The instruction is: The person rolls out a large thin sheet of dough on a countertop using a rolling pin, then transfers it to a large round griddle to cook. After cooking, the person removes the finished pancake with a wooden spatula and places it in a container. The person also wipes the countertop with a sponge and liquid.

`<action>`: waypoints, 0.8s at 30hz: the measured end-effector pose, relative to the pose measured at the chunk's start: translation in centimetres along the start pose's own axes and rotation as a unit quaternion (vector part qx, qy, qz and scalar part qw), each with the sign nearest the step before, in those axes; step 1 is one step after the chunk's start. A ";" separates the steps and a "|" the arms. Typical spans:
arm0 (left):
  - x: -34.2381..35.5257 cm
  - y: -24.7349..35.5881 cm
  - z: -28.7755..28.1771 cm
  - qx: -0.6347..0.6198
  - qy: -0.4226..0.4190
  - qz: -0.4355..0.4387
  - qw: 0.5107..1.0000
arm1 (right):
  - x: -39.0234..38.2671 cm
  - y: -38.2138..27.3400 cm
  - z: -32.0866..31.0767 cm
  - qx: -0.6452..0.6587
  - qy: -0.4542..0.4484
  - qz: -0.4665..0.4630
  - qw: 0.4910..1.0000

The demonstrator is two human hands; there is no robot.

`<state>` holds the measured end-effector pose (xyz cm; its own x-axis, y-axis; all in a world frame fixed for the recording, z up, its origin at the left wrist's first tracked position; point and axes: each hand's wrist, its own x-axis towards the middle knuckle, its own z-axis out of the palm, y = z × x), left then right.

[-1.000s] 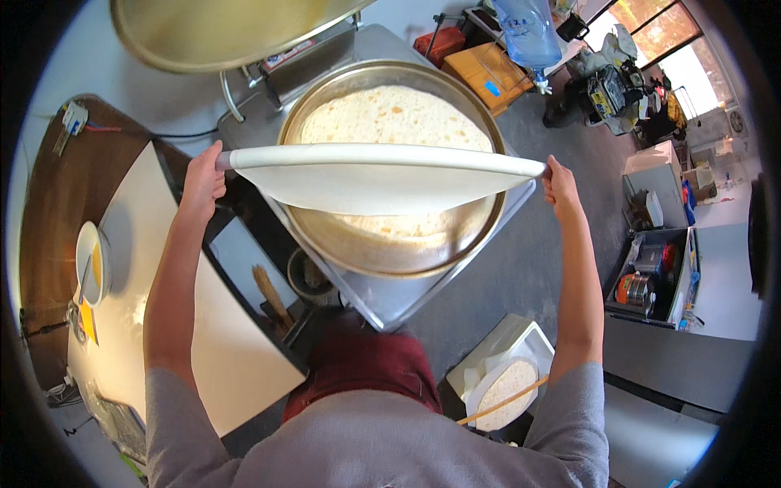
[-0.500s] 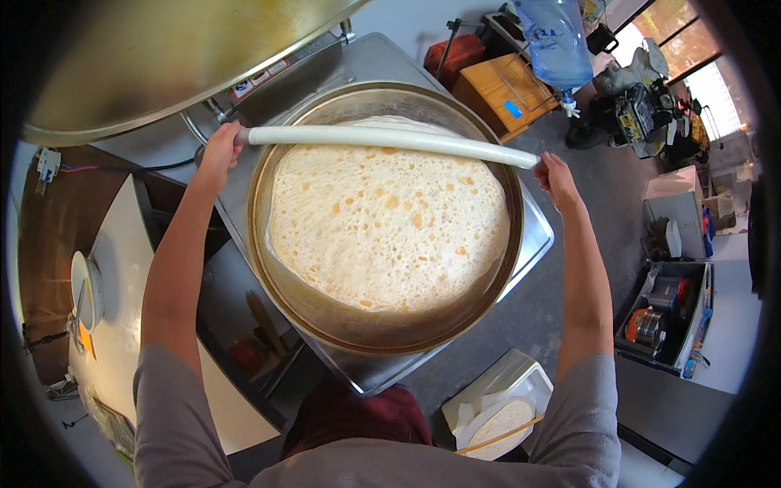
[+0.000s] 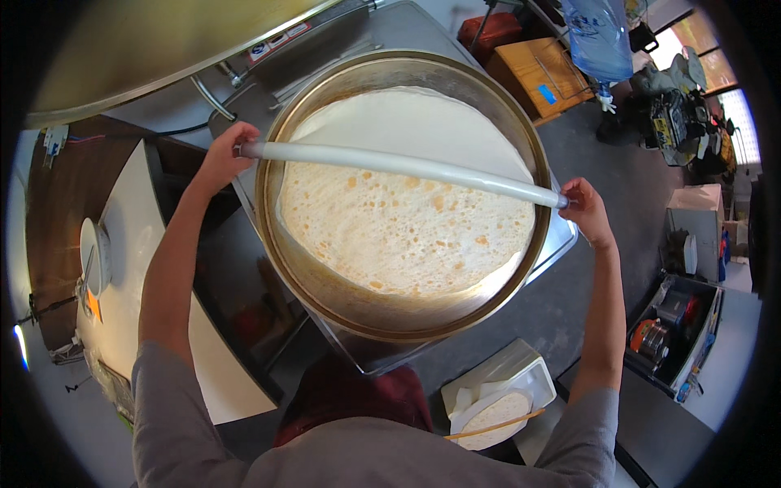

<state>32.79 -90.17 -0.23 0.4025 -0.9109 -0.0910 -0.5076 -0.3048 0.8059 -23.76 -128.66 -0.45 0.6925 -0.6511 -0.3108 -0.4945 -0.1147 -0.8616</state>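
Observation:
A long white rolling rod [image 3: 407, 169] spans a wide round pan [image 3: 407, 332], tilted down toward the right. My left hand [image 3: 224, 160] is closed round its left end, and my right hand [image 3: 585, 211] grips the right end with bent fingers. In the pan lies a big round flatbread [image 3: 407, 244], pale with brown spots and small bubbles. Beyond the rod, a smooth white sheet [image 3: 431, 122] covers the flatbread's far part; whether it is dough or cloth I cannot tell. The rod hides where the sheet and the spotted surface meet.
A big metal lid [image 3: 163, 49] stands raised at the far left. On the floor at the lower right is a white bin [image 3: 504, 370] with a flatbread and a thin stick. A white table [image 3: 138, 260] is at left, a wooden cabinet [image 3: 537, 73] at far right.
The rod has come nearer to me, its right end dropping most. More smooth white sheet shows behind it, and less of the spotted surface. My whole view has shifted slightly.

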 end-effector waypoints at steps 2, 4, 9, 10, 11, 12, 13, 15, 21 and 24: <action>-0.4 -0.3 0.9 0.135 0.022 0.082 0.987 | -0.4 -0.2 1.3 -0.100 0.039 -0.044 0.993; -1.0 -0.4 1.5 0.200 0.040 0.085 0.975 | -0.9 -0.4 2.2 -0.190 0.059 -0.110 0.974; -2.8 -0.1 2.7 0.270 0.092 0.141 0.948 | -2.1 -0.7 4.2 -0.349 0.128 -0.198 0.907; -3.0 0.0 2.8 0.310 0.111 0.165 0.930 | -2.5 -0.7 4.5 -0.381 0.155 -0.204 0.889; -3.2 0.0 3.0 0.342 0.117 0.161 0.918 | -2.9 -0.7 4.8 -0.394 0.157 -0.161 0.891; -3.6 0.1 3.0 0.353 0.092 0.130 0.922 | -3.2 -0.8 5.0 -0.404 0.162 -0.134 0.890; -3.8 0.1 3.0 0.348 0.067 0.045 0.934 | -3.4 -0.8 5.3 -0.432 0.150 -0.067 0.887; -4.5 0.1 3.1 0.323 0.040 -0.042 0.945 | -3.9 -1.0 5.7 -0.414 0.138 -0.045 0.899; -6.9 -0.3 3.4 0.222 0.065 0.044 0.972 | -5.4 -0.9 6.4 -0.325 0.140 -0.057 0.934; -8.1 -0.4 3.6 0.227 0.061 0.064 0.970 | -6.5 -0.6 7.1 -0.340 0.151 -0.130 0.919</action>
<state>26.98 -83.71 -1.96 0.3872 -0.9181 0.0847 -0.8312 -0.3078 0.4630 -24.19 -119.02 -0.81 0.7064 -0.7028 0.0844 -0.6187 -0.6710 -0.4087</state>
